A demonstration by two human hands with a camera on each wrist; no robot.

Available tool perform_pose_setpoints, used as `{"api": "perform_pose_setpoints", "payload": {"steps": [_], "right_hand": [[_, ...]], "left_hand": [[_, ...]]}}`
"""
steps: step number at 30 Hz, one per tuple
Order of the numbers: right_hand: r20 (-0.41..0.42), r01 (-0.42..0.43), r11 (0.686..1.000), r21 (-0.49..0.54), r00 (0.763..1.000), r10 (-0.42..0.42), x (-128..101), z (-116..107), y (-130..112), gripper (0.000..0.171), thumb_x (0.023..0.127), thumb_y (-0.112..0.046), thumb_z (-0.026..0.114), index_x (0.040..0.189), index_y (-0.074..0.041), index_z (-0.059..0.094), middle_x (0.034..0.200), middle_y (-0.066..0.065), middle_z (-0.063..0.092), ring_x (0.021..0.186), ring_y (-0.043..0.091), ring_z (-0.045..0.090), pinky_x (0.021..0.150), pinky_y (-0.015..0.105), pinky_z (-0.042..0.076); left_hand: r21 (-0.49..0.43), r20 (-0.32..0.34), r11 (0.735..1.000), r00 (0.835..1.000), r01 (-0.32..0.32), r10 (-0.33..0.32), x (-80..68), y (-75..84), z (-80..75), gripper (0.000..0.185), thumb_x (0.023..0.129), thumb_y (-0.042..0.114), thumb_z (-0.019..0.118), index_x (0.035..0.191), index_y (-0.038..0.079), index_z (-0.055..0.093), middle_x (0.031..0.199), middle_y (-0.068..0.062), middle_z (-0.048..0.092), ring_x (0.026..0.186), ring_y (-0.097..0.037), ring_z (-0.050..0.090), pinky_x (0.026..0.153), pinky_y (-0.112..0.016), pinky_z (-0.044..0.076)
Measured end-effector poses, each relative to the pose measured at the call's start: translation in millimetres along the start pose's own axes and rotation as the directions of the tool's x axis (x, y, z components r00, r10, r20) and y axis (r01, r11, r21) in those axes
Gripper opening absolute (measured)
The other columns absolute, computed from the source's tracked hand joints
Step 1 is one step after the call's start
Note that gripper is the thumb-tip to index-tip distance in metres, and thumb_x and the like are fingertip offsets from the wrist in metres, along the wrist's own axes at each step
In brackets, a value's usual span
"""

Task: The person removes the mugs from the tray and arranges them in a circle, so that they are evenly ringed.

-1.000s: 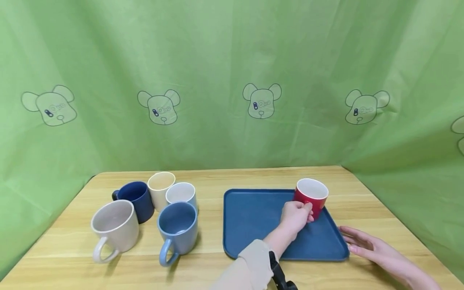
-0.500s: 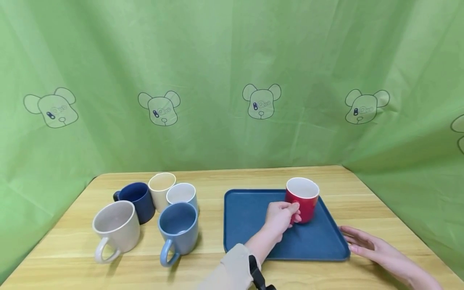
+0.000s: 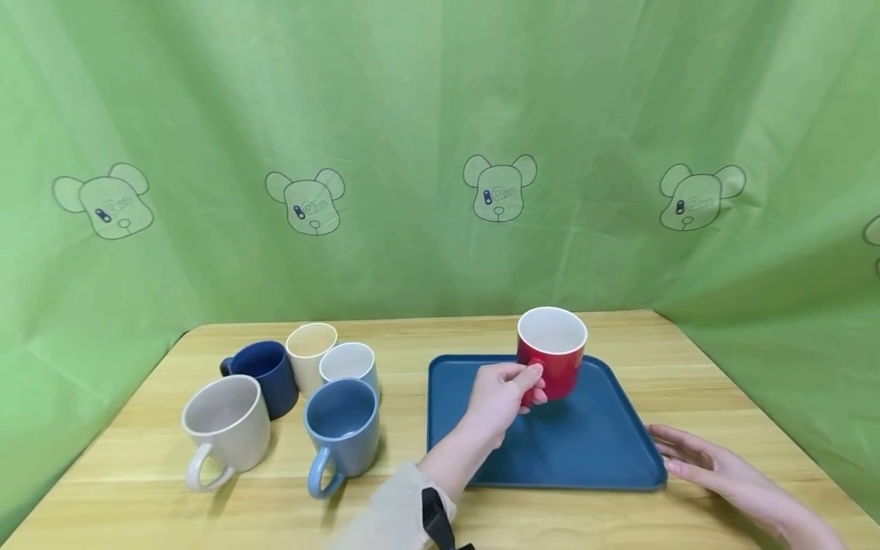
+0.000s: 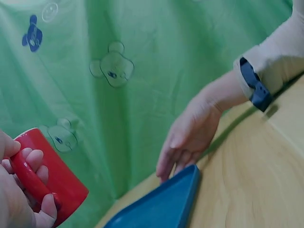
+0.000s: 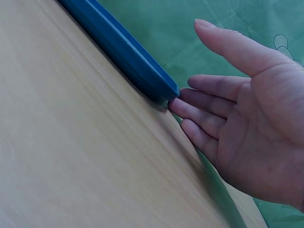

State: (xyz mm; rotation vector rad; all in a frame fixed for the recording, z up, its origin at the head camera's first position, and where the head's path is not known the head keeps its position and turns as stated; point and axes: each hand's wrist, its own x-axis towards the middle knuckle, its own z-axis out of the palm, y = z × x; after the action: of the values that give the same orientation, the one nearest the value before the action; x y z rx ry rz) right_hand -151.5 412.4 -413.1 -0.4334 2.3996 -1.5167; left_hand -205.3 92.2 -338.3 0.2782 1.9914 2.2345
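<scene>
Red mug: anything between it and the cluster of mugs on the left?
Nothing visible. The left hand holds the red mug by its handle above the blue tray; only tray and bare table lie toward the mug cluster.

The left hand grips the handle of a red mug, holding it above the blue tray on the desk. The right hand lies flat at the tray's right edge. Five mugs cluster well left of the tray.
</scene>
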Motion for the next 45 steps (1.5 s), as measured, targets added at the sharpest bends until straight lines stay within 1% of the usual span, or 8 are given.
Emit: {"api": "perform_pose_setpoints", "payload": {"steps": [7, 14, 22, 27, 33, 36, 40, 45], "right_hand": [[-0.035, -0.006, 1.000, -0.022, 0.999, 0.005, 0.4, -0.4, 2.1, 0.053, 0.099, -0.010, 0.039, 0.142, 0.011, 0.015, 0.125, -0.032, 0.042, 0.112, -0.014, 0.039, 0.084, 0.013, 0.038], [-0.060, 0.031, 0.997, -0.067, 0.998, -0.035, 1.0, 1.1, 4.6, 0.050, 0.099, -0.008, 0.039, 0.142, 0.009, 0.019, 0.128, -0.029, 0.042, 0.113, -0.014, 0.039, 0.084, 0.013, 0.038], [-0.035, -0.012, 0.999, -0.032, 0.999, 0.011, 2.7, -1.2, 5.5, 0.052, 0.100, -0.010, 0.038, 0.142, 0.011, 0.015, 0.124, -0.033, 0.042, 0.111, -0.014, 0.040, 0.083, 0.013, 0.039], [-0.008, -0.039, 0.999, -0.016, 0.999, 0.039, 3.4, -3.9, 5.9, 0.054, 0.100, -0.012, 0.038, 0.142, 0.011, 0.012, 0.123, -0.035, 0.041, 0.111, -0.014, 0.041, 0.083, 0.013, 0.039], [-0.032, 0.013, 0.999, -0.050, 0.999, -0.015, 5.3, -0.9, 7.8, 0.051, 0.100, -0.008, 0.038, 0.141, 0.012, 0.016, 0.126, -0.032, 0.042, 0.112, -0.013, 0.042, 0.083, 0.012, 0.039], [-0.056, 0.016, 0.996, -0.089, 0.998, -0.022, 4.9, 0.6, 8.2, 0.050, 0.099, -0.009, 0.039, 0.142, 0.010, 0.019, 0.127, -0.032, 0.041, 0.112, -0.014, 0.040, 0.082, 0.013, 0.039], [-0.064, 0.011, 0.993, -0.118, 0.998, -0.019, 4.5, 0.7, 7.3, 0.050, 0.099, -0.010, 0.039, 0.142, 0.008, 0.020, 0.127, -0.032, 0.040, 0.112, -0.015, 0.039, 0.082, 0.013, 0.038], [-0.068, 0.016, 0.991, -0.131, 0.997, -0.025, 4.3, 0.2, 6.5, 0.050, 0.099, -0.009, 0.039, 0.142, 0.007, 0.020, 0.127, -0.032, 0.040, 0.112, -0.015, 0.038, 0.083, 0.013, 0.037]], "left_hand": [[-0.052, 0.082, 0.998, 0.996, 0.024, -0.020, -13.6, 16.4, -20.0, 0.031, 0.089, 0.026, 0.062, 0.086, -0.005, 0.067, 0.067, -0.005, 0.064, 0.063, -0.011, 0.060, 0.056, -0.022, 0.046], [-0.056, 0.121, 0.998, 0.992, -0.021, 0.027, -28.0, 31.2, -37.5, 0.032, 0.089, 0.022, 0.062, 0.088, -0.010, 0.065, 0.067, -0.005, 0.063, 0.062, -0.011, 0.060, 0.055, -0.022, 0.046], [-0.043, 0.178, 0.998, 0.982, -0.052, 0.059, -47.4, 51.8, -62.9, 0.034, 0.091, 0.015, 0.058, 0.089, -0.019, 0.058, 0.064, 0.000, 0.061, 0.061, -0.009, 0.057, 0.057, -0.021, 0.044], [0.008, 0.181, 0.997, 0.981, -0.071, 0.069, -61.2, 65.0, -80.8, 0.034, 0.092, 0.015, 0.057, 0.090, -0.019, 0.057, 0.065, 0.001, 0.061, 0.064, -0.009, 0.058, 0.061, -0.023, 0.046], [0.035, 0.158, 0.993, 0.981, -0.116, 0.109, -75.9, 77.8, -104.9, 0.035, 0.092, 0.016, 0.057, 0.090, -0.019, 0.058, 0.067, 0.000, 0.062, 0.066, -0.011, 0.059, 0.064, -0.026, 0.047], [-0.002, 0.149, 0.993, 0.982, -0.118, 0.116, -82.5, 83.5, -117.1, 0.028, 0.093, 0.013, 0.055, 0.083, -0.012, 0.060, 0.066, 0.000, 0.062, 0.066, -0.011, 0.058, 0.063, -0.024, 0.046], [-0.045, 0.128, 0.989, 0.981, -0.141, 0.146, -91.8, 90.1, -135.1, 0.023, 0.093, 0.009, 0.052, 0.074, 0.007, 0.064, 0.066, 0.000, 0.062, 0.066, -0.011, 0.057, 0.062, -0.024, 0.045], [-0.059, 0.110, 0.975, 0.969, -0.215, 0.221, -101.2, 95.1, -162.3, 0.025, 0.094, 0.008, 0.052, 0.075, 0.013, 0.068, 0.068, 0.001, 0.064, 0.068, -0.010, 0.059, 0.064, -0.025, 0.048]]}}
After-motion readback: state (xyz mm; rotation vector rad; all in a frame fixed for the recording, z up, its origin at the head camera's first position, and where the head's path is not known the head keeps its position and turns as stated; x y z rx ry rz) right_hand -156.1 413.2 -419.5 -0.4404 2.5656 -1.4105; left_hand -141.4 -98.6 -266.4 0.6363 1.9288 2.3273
